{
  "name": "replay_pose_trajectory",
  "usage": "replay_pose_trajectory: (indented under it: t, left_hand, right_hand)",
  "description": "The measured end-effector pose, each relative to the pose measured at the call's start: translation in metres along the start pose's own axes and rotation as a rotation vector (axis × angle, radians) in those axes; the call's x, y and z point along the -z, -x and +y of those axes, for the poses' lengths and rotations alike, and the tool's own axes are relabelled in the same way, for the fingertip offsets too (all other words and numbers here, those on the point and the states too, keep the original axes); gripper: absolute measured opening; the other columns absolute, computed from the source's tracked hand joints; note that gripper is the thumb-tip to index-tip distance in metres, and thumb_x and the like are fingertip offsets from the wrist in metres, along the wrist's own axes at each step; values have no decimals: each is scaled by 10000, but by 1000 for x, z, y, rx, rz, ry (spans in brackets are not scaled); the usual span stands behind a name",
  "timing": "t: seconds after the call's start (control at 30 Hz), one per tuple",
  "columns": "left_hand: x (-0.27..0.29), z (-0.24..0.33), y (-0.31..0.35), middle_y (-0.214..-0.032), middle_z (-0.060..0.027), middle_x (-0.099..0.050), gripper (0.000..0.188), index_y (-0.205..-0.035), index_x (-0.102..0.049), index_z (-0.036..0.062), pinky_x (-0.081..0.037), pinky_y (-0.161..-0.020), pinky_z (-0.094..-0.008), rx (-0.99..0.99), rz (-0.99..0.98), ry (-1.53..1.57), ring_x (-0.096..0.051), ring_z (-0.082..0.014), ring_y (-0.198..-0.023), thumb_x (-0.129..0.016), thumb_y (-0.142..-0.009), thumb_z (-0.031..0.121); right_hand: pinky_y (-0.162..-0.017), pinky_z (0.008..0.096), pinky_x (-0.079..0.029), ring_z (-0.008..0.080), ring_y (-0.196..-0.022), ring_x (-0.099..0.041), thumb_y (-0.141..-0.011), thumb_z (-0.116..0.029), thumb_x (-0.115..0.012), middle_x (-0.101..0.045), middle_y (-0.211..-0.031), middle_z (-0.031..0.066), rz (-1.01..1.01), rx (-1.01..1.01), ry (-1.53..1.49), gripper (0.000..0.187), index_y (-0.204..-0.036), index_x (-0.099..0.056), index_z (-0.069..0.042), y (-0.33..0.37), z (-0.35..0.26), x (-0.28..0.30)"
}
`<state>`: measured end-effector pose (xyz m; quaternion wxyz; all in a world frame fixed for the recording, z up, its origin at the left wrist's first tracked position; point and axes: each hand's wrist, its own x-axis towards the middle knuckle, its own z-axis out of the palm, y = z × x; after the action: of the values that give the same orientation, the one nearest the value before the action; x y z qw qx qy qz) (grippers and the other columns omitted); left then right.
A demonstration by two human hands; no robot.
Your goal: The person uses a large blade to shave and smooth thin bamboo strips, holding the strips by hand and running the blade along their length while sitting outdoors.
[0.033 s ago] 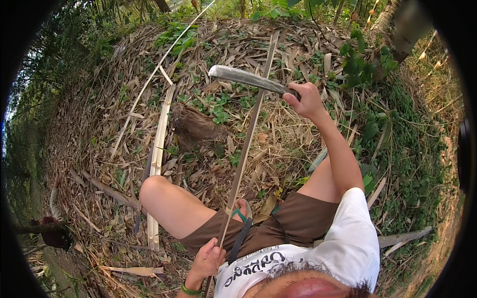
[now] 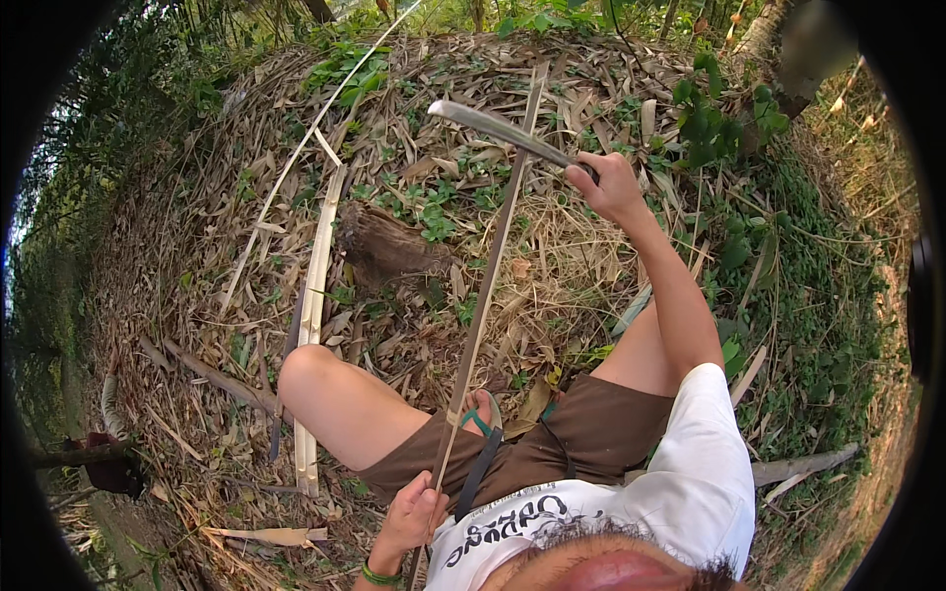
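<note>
Bamboo strip (image 2: 490, 268) runs through left hand (image 2: 412, 517), beside waist, out ahead; machete (image 2: 488, 124), in right hand (image 2: 613, 187), crosses over its far part in view. Stump (image 2: 389, 244) left of strip; bamboo slats (image 2: 318, 251) left of stump, passing below left knee (image 2: 313, 379); pole (image 2: 287, 175) farther left. Leaf litter (image 2: 197, 256) underneath.

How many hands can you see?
2. The left hand is low in the picture, by the white shirt, gripping a long bamboo strip. The right hand is higher up, holding a curved knife by its handle.
</note>
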<state>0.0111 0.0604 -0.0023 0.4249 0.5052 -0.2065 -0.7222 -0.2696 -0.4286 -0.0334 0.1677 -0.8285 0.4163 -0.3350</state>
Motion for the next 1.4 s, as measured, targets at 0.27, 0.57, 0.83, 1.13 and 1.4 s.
replay_pose_trajectory:
  t: [0.27,0.57,0.83,1.13,1.4]
  left_hand:
    - [1,-15,10,-539,9,-398,390,-937,-420,73,-295,-373,-221,12,4,-4,-345,-66,-385,-502,-1053,437]
    - [2,-11,9,-535,5,-394,394,-952,-427,74,-304,-363,-220,-14,-4,-9,-353,-72,-378,-528,-1041,444]
    - [3,-12,26,-599,40,-435,401,-971,-484,60,-308,-397,-212,29,-49,-112,-362,-40,-430,-578,-1021,447]
    - [7,2,-12,-550,56,-369,543,-876,-406,118,-240,-399,-190,46,-283,136,-306,-31,-426,-591,-941,625]
    - [-1,17,-58,-559,54,-363,530,-859,-399,132,-280,-387,-178,291,-452,437,-309,-37,-400,-480,-987,641]
  right_hand:
    - [-524,445,-435,353,-514,-581,-937,-679,-521,-532,-516,158,16,-91,179,713,-715,-658,-15,-7,35,-1]
    - [-545,454,-452,382,-512,-572,-944,-666,-523,-540,-520,184,-4,-5,-10,710,-758,-693,-2,-8,32,-13]
    - [-613,443,-488,325,-618,-665,-958,-702,-453,-671,-668,198,66,-330,11,776,-837,-730,13,-11,60,0]
    - [-438,221,-413,78,-437,-448,-952,-522,-658,-673,-725,88,46,-728,-1161,432,-770,-522,-154,0,-11,-23]
    - [-481,248,-428,69,-491,-484,-916,-295,-758,-699,-826,88,113,-609,-1389,289,-825,-543,-124,4,-93,-16]
